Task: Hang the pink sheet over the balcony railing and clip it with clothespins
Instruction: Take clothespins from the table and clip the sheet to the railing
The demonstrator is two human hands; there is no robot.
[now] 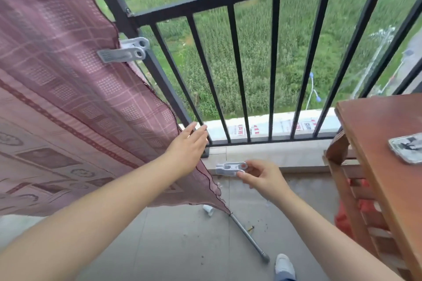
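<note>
The pink patterned sheet (68, 102) hangs over the black balcony railing (235, 68) on the left and drapes down to the floor. A grey clothespin (124, 50) pins its edge to a railing post. My left hand (188, 146) is open, fingers together, reaching toward the sheet's lower edge beside the railing bars. My right hand (262, 178) holds a second grey clothespin (230, 167) by its handle end, low in front of the railing base.
A brown wooden table (383, 143) stands at the right with a phone (408, 148) on it. A metal rod (250, 238) and a small white cap (209, 210) lie on the concrete floor. My white shoe (284, 264) shows at the bottom.
</note>
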